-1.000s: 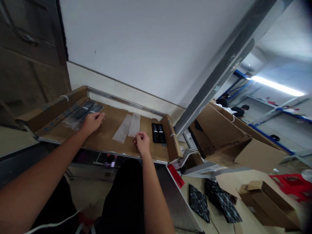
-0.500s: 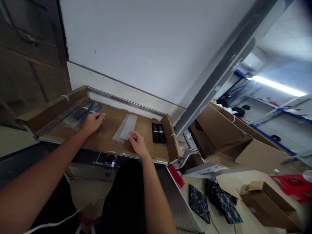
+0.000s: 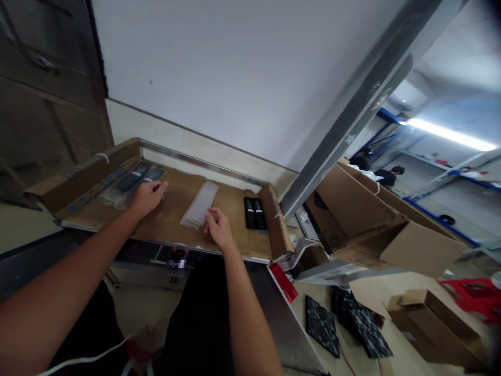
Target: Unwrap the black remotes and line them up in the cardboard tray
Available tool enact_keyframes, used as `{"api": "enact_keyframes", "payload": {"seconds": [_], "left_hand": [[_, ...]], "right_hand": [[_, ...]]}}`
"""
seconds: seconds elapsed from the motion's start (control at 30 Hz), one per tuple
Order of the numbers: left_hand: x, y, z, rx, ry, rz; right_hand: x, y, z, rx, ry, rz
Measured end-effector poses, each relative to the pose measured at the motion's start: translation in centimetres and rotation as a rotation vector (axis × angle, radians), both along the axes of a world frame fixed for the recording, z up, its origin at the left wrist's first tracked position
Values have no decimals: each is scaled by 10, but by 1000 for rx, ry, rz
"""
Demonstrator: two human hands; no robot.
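Observation:
A small stack of frosted clear plastic sleeves (image 3: 200, 202) lies flat on the cardboard-lined tray (image 3: 176, 183) in front of me. At its lower right edge is my right hand (image 3: 219, 227), thumb and forefinger apart, fingertips by the sleeves. Farther left my left hand (image 3: 149, 198) rests on the cardboard, fingers loosely curled in and nothing visible in them. Partly behind it lie dark elongated pieces in clear sleeves (image 3: 133, 177). Two black elongated pieces with white labels (image 3: 254, 213) lie side by side at the tray's right end.
Folded cardboard walls (image 3: 279, 219) edge the tray, with a white panel behind. To the right stand a slanted grey post (image 3: 352, 120), a large open carton (image 3: 356, 209), black patterned packets (image 3: 321, 325) and a smaller box (image 3: 434, 324). People in dark caps are far off.
The sleeves lay fanned apart and now overlap more squarely. My right hand has shifted slightly left, its fingertips now at the stack's edge. My left hand stays in place.

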State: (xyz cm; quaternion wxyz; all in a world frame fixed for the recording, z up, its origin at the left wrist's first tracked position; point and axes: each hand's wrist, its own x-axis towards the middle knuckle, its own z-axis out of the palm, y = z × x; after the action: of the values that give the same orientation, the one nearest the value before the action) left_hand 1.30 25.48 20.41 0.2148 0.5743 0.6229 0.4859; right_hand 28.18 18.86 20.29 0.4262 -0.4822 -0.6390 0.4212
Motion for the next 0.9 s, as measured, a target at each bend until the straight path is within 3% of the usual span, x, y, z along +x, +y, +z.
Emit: {"api": "enact_keyframes", "payload": {"seconds": [0.13, 0.27, 0.33, 0.53, 0.7, 0.9], "left_hand": [[1, -2, 2, -8, -25, -1], [3, -5, 6, -31, -28, 10], [3, -6, 6, -33, -28, 14], [0, -5, 3, -18, -3, -5], [-2, -7, 3, -50, 29, -5], [-1, -7, 4, -90, 69, 1]], "right_hand": [[3, 0, 0, -10, 48, -70], [6, 6, -8, 84, -24, -289], [6, 8, -11, 134, -90, -331], [1, 4, -3, 176, -427, -202], [-5, 5, 7, 142, -580, -143], [-8, 28, 4, 107, -646, -207]]}}
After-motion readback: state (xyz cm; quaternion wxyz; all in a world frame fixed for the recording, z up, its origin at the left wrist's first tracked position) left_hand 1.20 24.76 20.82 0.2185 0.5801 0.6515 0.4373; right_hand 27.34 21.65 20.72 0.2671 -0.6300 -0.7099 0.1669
